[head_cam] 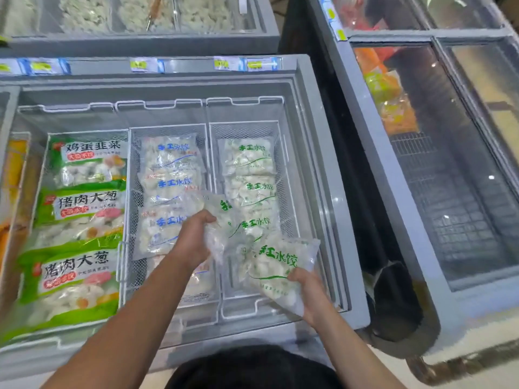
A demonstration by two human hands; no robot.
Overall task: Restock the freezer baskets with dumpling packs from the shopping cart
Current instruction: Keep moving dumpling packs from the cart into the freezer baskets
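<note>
Head view, looking down into an open chest freezer [323,153] holding three white wire baskets side by side. The left hand [193,240] gripped a clear pack [216,220] of dumplings with green lettering, fingers curled round its crumpled edge; the pack hung tilted above the divide between the middle basket [132,192] and the right basket [286,164]. The right hand [311,293] clamped a second green-lettered pack [275,265] by its lower corner, thumb on top, and held it over the near end of the right basket, close to the front rim. The two held packs were near each other; whether they touched could not be told.

The right basket contained a row of green-lettered packs [250,158] lying flat, running from the far end toward the near end. The middle basket contained a like row of blue-lettered packs [171,155], overlapping one another. The left basket [123,248] was filled with larger green-and-white printed bags [84,197], three showing, stacked shingle-fashion.

Price tags [143,64] lined the freezer's far ledge. Beyond it stood another freezer [140,40] with bins of loose pale dumplings. To the right, across a dark gap, stood a glass-lidded freezer [393,192] with orange packs [390,99] at its far end and wire baskets visible under the glass. The person's dark hair [252,369] filled the bottom edge of the frame.
</note>
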